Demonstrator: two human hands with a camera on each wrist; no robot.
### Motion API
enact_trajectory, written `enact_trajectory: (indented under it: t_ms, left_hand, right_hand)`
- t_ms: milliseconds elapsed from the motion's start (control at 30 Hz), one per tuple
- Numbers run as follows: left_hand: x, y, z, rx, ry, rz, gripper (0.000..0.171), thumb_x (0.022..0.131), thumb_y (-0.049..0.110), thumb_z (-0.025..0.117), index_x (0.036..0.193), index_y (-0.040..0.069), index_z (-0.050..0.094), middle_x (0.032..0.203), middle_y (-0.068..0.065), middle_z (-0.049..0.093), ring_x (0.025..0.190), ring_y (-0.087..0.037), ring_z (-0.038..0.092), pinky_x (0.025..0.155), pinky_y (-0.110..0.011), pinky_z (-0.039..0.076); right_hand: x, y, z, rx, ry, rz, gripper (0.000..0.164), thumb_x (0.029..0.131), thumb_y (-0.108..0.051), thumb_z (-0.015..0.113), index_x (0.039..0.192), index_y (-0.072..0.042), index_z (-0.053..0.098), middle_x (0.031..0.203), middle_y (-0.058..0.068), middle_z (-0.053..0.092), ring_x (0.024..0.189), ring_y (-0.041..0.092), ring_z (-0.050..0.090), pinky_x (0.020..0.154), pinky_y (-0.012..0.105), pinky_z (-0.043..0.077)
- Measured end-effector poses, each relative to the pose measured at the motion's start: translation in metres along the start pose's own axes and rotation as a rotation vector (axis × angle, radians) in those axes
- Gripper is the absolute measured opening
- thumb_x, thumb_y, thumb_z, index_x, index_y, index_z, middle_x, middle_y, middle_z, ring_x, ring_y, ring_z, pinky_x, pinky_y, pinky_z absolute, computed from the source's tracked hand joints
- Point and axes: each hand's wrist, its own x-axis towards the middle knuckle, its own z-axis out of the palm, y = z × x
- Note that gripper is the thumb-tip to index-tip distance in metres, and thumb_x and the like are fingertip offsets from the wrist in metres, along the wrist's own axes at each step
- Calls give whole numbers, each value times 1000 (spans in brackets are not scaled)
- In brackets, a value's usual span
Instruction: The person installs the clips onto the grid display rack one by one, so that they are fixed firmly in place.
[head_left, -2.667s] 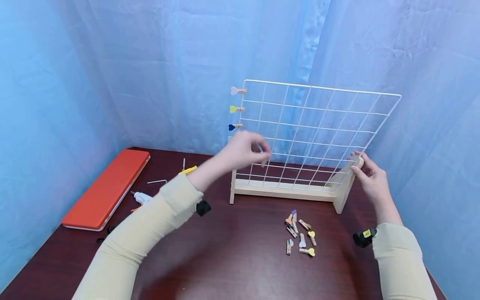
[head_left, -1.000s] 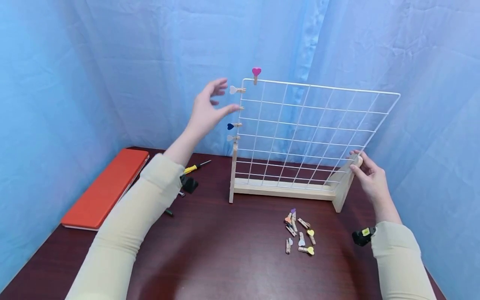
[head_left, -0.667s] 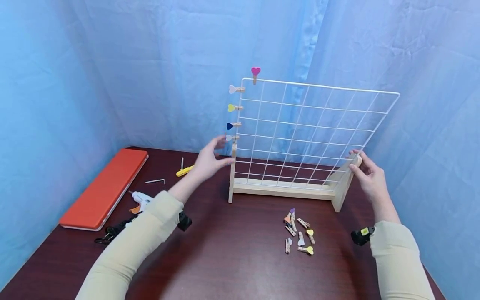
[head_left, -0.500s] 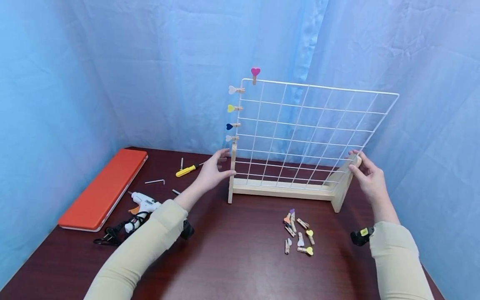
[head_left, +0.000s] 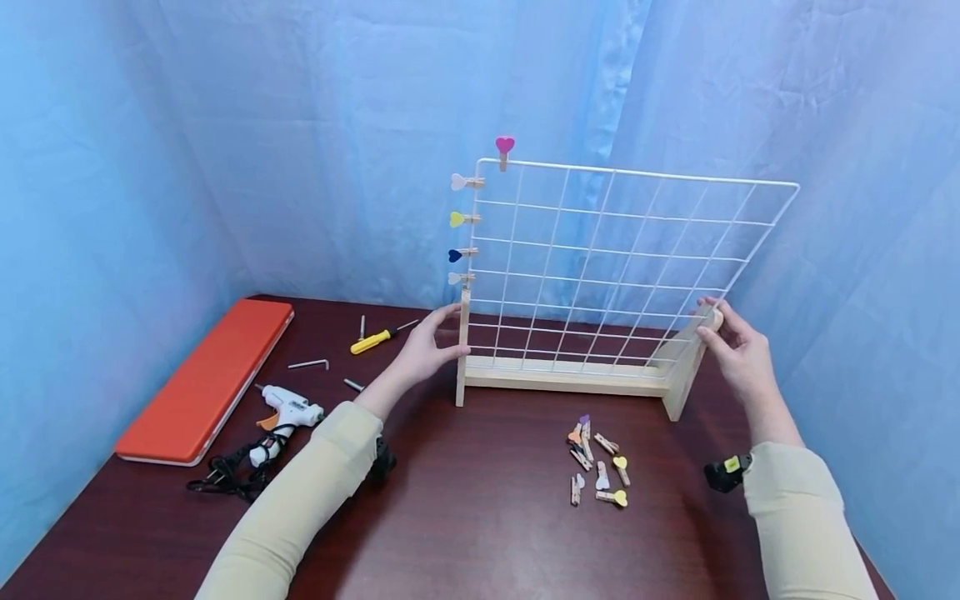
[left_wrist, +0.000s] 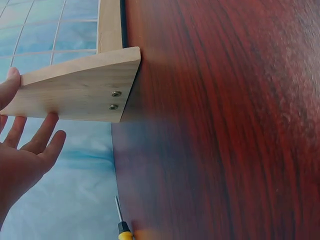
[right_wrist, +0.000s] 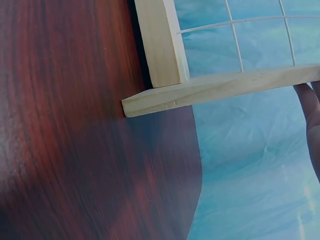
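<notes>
A white wire grid [head_left: 615,172] stands tilted in a wooden stand [head_left: 562,382]. My left hand [head_left: 422,354] holds the stand's left side panel [left_wrist: 75,95], thumb at the front edge and fingertips against the outer face. On the far side, my right hand [head_left: 742,354] grips the upper end of the right panel [head_left: 686,379]; only its fingers [right_wrist: 312,107] show in the right wrist view. Clipped to the top wire is a clothespin with a pink heart [head_left: 505,144]. White, yellow [head_left: 457,219], navy [head_left: 454,256] and white heart clothespins line the grid's left edge.
Several loose heart clothespins [head_left: 602,475] lie before the stand. To the left are a red case [head_left: 210,379], a white glue gun [head_left: 288,407] with black cord, a yellow screwdriver [head_left: 371,341] and a hex key [head_left: 309,364]. A curtain [head_left: 360,150] hangs behind the table.
The pink-heart clothespin has come onto the top wire. My left hand has moved from the grid's upper left down to the left panel. The rack's left side has shifted slightly left; my right hand stays.
</notes>
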Motion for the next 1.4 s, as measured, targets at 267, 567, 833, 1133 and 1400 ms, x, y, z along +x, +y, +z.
enact_trajectory:
  t_ms: [267, 567, 833, 1133, 1400]
  left_hand:
    - [-2, 2, 0, -23, -17, 10, 72, 77, 31, 67, 138, 16, 31, 133, -7, 41, 120, -29, 42, 93, -41, 42]
    - [-1, 2, 0, -44, -20, 7, 71, 77, 32, 67, 138, 18, 32, 133, -8, 41, 115, -32, 47, 90, -42, 44]
    - [-1, 2, -1, -30, -37, 3, 72, 77, 31, 66, 138, 18, 31, 133, -10, 41, 113, -30, 49, 90, -44, 44]
    - [-1, 5, -1, 7, -39, -15, 71, 78, 31, 66, 138, 19, 30, 133, -7, 40, 117, -26, 45, 94, -44, 41]
    - [0, 4, -1, 23, -36, -31, 72, 78, 31, 67, 138, 19, 30, 134, -6, 40, 118, -24, 44, 95, -42, 40]
  right_hand:
    - [-5, 1, -10, -331, 95, 28, 50, 82, -18, 65, 128, -23, 49, 118, -2, 59, 98, -14, 49, 76, 1, 38]
    - [-40, -32, 14, -391, 158, -162, 22, 72, -8, 73, 91, -5, 63, 78, -8, 60, 63, -7, 54, 55, 4, 42]
    - [-83, -36, 70, -308, -462, -352, 35, 68, -16, 76, 101, -20, 64, 98, -6, 61, 87, 7, 56, 73, 13, 44]
    - [-106, -21, 111, -217, -832, -583, 28, 70, -24, 74, 98, -26, 68, 101, -2, 56, 96, 13, 42, 81, 21, 34]
    - [-105, -20, 127, -168, -929, -621, 15, 70, -27, 73, 85, -26, 69, 92, -6, 54, 90, 13, 44, 84, 31, 30]
